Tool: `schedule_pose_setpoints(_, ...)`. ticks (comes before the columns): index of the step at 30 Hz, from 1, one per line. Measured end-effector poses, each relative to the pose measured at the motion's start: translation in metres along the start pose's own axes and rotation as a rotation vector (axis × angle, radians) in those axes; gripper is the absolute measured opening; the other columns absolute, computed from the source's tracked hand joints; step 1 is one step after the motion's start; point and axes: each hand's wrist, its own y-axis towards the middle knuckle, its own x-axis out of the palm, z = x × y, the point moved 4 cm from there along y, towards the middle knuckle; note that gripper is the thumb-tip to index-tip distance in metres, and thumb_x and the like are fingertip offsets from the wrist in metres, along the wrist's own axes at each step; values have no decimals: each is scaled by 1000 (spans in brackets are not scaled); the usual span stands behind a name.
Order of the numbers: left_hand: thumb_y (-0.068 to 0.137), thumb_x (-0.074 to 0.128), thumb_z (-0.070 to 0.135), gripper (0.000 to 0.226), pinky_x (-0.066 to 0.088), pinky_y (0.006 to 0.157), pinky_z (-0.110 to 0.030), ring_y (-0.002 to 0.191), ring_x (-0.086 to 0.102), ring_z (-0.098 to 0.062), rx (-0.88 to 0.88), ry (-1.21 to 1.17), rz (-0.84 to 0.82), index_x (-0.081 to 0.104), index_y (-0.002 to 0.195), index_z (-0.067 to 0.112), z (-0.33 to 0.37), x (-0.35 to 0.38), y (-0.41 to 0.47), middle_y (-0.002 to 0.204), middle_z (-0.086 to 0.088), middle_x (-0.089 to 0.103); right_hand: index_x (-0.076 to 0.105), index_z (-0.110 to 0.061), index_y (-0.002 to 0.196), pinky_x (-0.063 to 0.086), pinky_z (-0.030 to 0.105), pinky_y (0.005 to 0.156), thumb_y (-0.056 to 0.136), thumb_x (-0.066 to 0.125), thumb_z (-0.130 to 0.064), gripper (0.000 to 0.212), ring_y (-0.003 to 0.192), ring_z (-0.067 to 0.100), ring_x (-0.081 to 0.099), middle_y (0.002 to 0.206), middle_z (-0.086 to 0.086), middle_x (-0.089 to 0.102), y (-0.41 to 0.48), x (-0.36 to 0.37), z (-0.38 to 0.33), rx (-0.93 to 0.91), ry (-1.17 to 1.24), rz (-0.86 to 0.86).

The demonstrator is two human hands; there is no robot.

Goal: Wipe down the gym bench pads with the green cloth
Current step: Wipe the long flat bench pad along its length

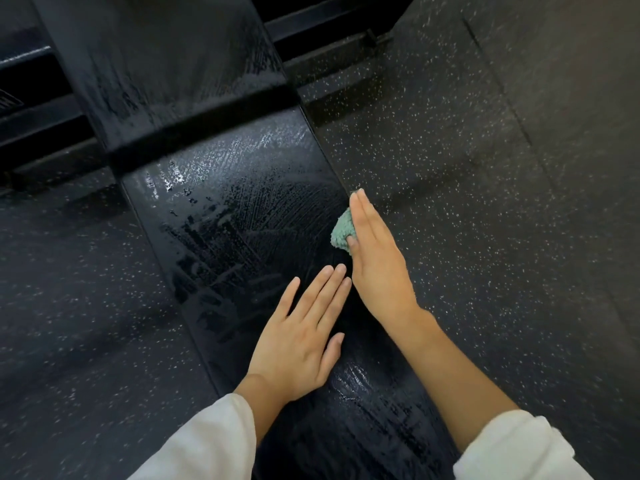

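- Your right hand (377,258) grasps the green cloth (342,230): fingers straight, thumb pinning the bunched cloth against the seat pad's (242,202) right edge.
- Your left hand (301,341) lies flat and empty on the pad, just behind and left of the grip.
- The pad's long axis runs ahead of the grip and its width lies wholly to the left, so the next sweep likely goes leftward.

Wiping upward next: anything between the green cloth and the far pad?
Nothing visible. The right hand holds the green cloth at the right edge of the near pad; only wet surface and the gap lead to the far pad. The left hand rests nearer you.
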Motion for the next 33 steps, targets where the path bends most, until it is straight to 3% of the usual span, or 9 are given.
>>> schedule_pose_setpoints(6, 97, 32, 40, 68, 17, 117, -46, 151, 9, -21, 0, -11, -7, 17, 155, 8, 0, 0, 0, 164, -7, 8, 14, -22, 154, 16, 8, 111, 99, 31, -23, 58, 140, -8, 13, 161, -13, 9, -24, -8, 8, -34, -5, -38)
schedule_pose_setpoints(10, 96, 33, 40, 68, 17, 117, -46, 151, 10, -21, 2, -16, -6, 18, 154, 8, 0, -1, 0, 164, -7, 9, 15, -25, 154, 14, 9, 114, 101, 34, -19, 57, 143, -7, 14, 160, -17, 10, -71, -13, 24, -8, -3, -59)
schedule_pose_setpoints(15, 96, 35, 41, 69, 17, 117, -46, 151, 11, -21, 3, -26, -14, 19, 154, 8, -1, -1, 1, 164, -7, 9, 6, -41, 151, 16, 8, 112, 98, 26, -30, 59, 142, -8, 15, 158, -27, 7, -92, -14, 27, 51, -19, -60)
schedule_pose_setpoints(19, 97, 34, 41, 67, 18, 116, -45, 150, 13, -20, 17, -43, -4, 21, 154, 9, -2, -2, 1, 164, -7, 12, 9, -37, 151, 22, 18, 113, 99, 27, -27, 56, 143, -8, 13, 157, -29, 6, -67, -11, 18, 69, 10, -38)
schedule_pose_setpoints(24, 96, 37, 41, 67, 20, 115, -41, 150, 16, -20, 28, -81, 29, 25, 153, 8, -12, -8, 1, 163, -7, 15, 15, -28, 154, 18, 16, 114, 101, 38, -14, 59, 144, -4, 15, 159, -19, 11, -13, -6, 0, 41, 17, -11)
schedule_pose_setpoints(29, 97, 36, 39, 67, 19, 117, -40, 150, 12, -20, -5, -51, 64, 22, 154, 8, -58, -25, 17, 163, -7, 14, 19, -21, 153, 22, 18, 112, 101, 39, -13, 56, 143, 4, 22, 160, -11, 16, 37, -1, -18, 23, 9, 4)
schedule_pose_setpoints(33, 98, 31, 41, 66, 15, 119, -42, 151, 10, -20, -78, 9, 105, 20, 154, 8, -98, -40, 41, 163, -7, 13, 19, -21, 154, 17, 12, 109, 101, 40, -13, 57, 143, 6, 24, 160, -10, 18, 39, -3, -23, 55, 27, -11)
